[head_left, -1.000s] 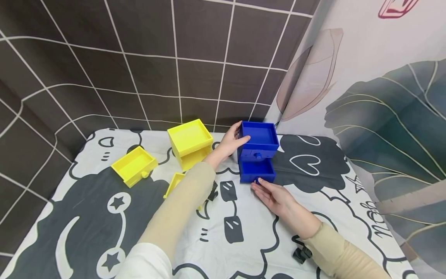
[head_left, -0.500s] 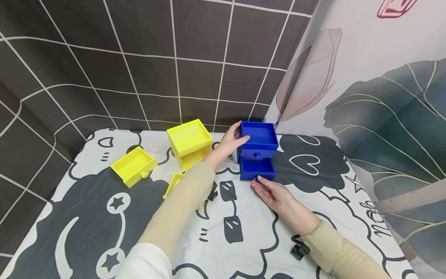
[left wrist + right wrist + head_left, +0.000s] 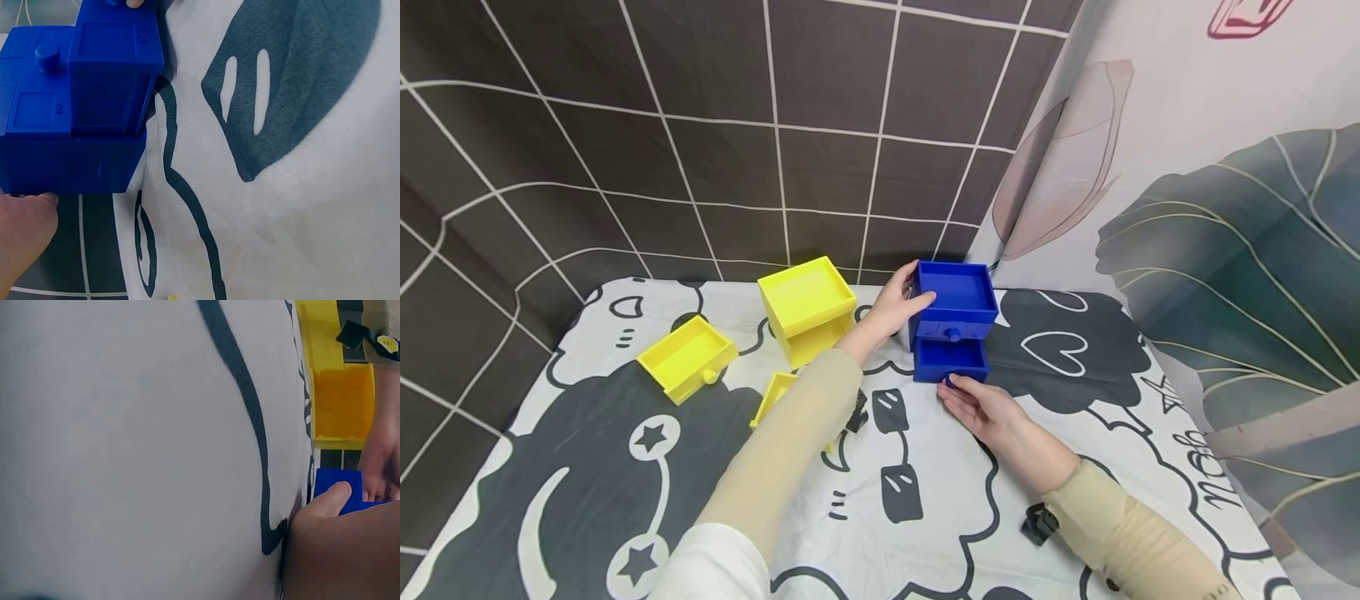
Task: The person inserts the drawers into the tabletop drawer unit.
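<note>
Spanning the near side, two beige sleeves (image 3: pixel 793 450) lie over a printed cloth (image 3: pixel 940 500), with a black wrist device (image 3: pixel 1040 523) beside the right one. Farther in, the right hand (image 3: pixel 992 415) has its grip nearly closed, thumb and fingers pinching the knob of the lower blue drawer (image 3: pixel 951 357), which stands partly out. To the left, a yellow piece (image 3: pixel 772 396) is mostly hidden behind the left sleeve; farther left rests a yellow drawer (image 3: pixel 688 358). Beyond, the left hand (image 3: pixel 895 307) holds the blue cabinet (image 3: pixel 957 292) at its left side, its grip spread with the thumb over the top rim. The upper blue drawer (image 3: pixel 970 331) sits in place. Left of that hand, well apart from the blue cabinet, stands a yellow cabinet (image 3: pixel 808 296) with an open front. Farthest is a dark gridded backdrop (image 3: pixel 700 158).
</note>
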`<act>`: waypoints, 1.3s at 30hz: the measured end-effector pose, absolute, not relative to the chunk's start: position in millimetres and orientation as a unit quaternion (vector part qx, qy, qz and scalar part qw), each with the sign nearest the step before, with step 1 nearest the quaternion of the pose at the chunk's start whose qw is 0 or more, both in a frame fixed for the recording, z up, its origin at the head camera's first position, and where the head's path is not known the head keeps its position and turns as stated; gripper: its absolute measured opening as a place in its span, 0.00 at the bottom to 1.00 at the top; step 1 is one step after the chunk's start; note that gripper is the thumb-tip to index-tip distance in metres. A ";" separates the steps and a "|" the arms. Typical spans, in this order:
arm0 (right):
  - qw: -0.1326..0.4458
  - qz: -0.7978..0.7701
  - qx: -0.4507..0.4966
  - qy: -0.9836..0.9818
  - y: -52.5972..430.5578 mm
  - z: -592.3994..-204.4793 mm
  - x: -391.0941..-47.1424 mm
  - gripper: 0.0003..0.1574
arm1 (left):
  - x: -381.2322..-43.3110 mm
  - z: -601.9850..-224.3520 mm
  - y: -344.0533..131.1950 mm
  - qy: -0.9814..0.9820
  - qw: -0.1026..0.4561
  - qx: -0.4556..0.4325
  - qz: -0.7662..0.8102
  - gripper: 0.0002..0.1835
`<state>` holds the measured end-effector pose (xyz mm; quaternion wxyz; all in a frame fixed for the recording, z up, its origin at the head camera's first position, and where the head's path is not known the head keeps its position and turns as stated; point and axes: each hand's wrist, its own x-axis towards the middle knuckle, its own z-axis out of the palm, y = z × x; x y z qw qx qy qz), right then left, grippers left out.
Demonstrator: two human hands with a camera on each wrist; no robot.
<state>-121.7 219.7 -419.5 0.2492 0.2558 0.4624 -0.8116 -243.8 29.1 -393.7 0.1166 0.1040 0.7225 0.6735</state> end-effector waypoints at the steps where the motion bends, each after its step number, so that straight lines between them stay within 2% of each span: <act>1: 0.251 -0.811 0.255 0.463 219.7 -419.3 -122.7 0.20 | -243.9 -393.6 28.8 0.724 0.117 0.103 0.672 0.41; 21: 0.226 -0.806 0.305 0.454 212.8 -413.1 -154.2 0.14 | -245.2 -391.4 28.8 0.722 0.117 0.104 0.674 0.40; 39: 0.226 -0.811 0.303 0.446 213.8 -413.1 -173.6 0.15 | -242.3 -389.9 29.3 0.724 0.125 0.099 0.671 0.40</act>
